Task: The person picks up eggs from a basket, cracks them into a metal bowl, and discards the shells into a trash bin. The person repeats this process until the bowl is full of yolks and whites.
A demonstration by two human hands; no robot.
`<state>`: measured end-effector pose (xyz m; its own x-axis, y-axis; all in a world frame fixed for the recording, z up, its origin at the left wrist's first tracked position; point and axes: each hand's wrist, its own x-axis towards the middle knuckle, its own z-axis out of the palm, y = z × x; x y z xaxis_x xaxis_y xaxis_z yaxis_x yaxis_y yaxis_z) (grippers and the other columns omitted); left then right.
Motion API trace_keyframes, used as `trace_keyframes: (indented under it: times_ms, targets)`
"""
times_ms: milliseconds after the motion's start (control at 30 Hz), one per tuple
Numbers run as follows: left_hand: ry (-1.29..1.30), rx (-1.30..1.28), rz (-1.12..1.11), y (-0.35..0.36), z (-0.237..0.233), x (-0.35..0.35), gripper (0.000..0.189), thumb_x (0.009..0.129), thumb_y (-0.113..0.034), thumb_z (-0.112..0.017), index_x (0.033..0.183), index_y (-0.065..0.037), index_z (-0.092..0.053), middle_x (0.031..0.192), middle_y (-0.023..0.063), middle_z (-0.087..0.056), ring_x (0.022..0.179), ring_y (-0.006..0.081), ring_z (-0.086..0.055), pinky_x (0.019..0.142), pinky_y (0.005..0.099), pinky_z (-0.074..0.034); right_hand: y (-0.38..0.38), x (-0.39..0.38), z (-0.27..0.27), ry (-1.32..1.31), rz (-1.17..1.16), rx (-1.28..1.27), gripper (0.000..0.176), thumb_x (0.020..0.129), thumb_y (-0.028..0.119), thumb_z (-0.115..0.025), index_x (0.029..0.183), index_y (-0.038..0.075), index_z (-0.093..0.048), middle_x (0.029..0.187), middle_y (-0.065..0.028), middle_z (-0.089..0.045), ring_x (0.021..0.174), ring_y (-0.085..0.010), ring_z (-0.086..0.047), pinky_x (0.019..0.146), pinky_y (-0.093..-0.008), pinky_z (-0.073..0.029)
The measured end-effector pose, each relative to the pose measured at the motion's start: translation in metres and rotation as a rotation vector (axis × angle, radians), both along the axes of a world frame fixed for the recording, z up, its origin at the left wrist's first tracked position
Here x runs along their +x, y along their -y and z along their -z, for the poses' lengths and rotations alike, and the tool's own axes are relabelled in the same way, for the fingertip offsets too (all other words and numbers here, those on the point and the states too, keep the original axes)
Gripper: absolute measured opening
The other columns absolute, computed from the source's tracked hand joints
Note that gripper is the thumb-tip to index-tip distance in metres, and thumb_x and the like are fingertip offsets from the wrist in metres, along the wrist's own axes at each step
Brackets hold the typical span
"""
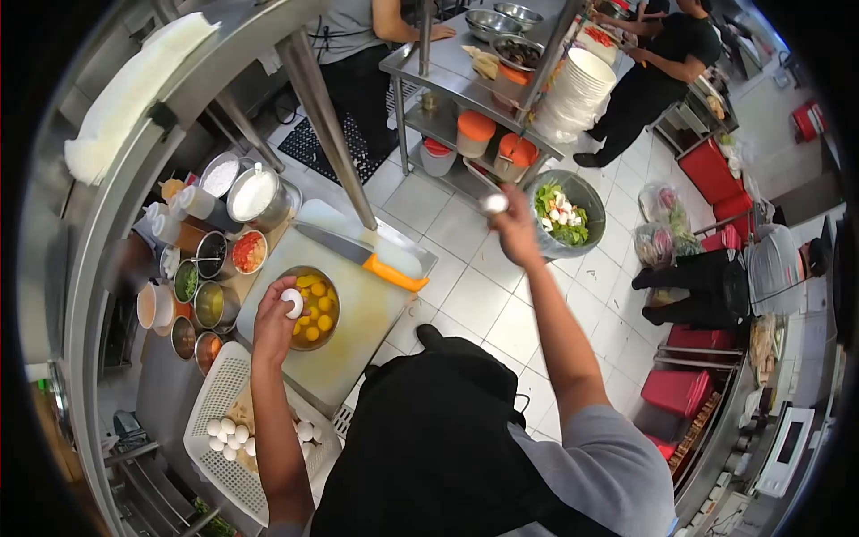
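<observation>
My left hand (276, 315) is closed around a white egg (292, 302) at the left rim of a metal bowl (332, 336). Several yellow yolks (313, 311) lie in that bowl, which stands on a pale cutting board (376, 313). Out to the right, over the floor, my right hand (513, 222) holds white eggshell (494, 205) in its fingers, near a waste bin (595, 208) with shells and green leaves. A knife (344, 249) with an orange handle lies on the board. Whole eggs (234, 435) sit in a white plastic basket (199, 421).
Containers of chopped ingredients (248, 252) and squeeze bottles (199, 202) crowd the left counter. A metal post (327, 125) rises beyond the board. Other people (658, 72) stand at a steel table (447, 80) and at the right. Red bins (676, 391) line the right side.
</observation>
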<state>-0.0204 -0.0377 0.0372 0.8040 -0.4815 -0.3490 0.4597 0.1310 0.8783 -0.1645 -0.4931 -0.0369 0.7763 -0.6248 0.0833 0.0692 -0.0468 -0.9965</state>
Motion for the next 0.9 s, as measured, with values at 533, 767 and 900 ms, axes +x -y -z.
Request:
trace_keyframes:
  times_ms: [533,767,900]
  targets:
    - [-0.135,-0.234,0.249,0.068,-0.023,-0.032,0.026,0.1,-0.011,-0.055,0.124,-0.003,-0.046,0.119,0.0152,-0.057,0.104,0.0254,-0.064,0.092,0.0478,-0.057,-0.177,0.048,-0.083,0.239,-0.874,-0.353,0.043,0.085,0.005,-0.066,0.126,0.007,-0.057,0.124,-0.0101,-0.058,0.113,-0.0268,-0.054,0.082,-0.0363,-0.053]
    - [-0.014,-0.008,0.077,0.029,-0.028,-0.038,0.041,0.105,-0.036,-0.046,0.127,-0.002,-0.051,0.112,0.0159,-0.062,0.092,0.0239,-0.067,0.076,0.0355,-0.057,-0.132,0.123,-0.054,0.066,-0.187,0.235,0.042,0.1,0.03,-0.054,0.134,0.005,-0.055,0.106,-0.0049,-0.063,0.084,-0.0129,-0.059,0.069,-0.0291,-0.052]
    - [-0.011,0.023,-0.029,0.0,-0.019,-0.045,0.044,0.105,-0.04,-0.044,0.124,-0.002,-0.055,0.102,0.0124,-0.065,0.087,0.0192,-0.066,0.073,0.0322,-0.055,-0.123,0.16,-0.044,0.12,0.026,0.3,0.046,0.102,0.034,-0.051,0.139,0.007,-0.051,0.097,-0.0058,-0.063,0.081,-0.0111,-0.057,0.069,-0.0266,-0.051]
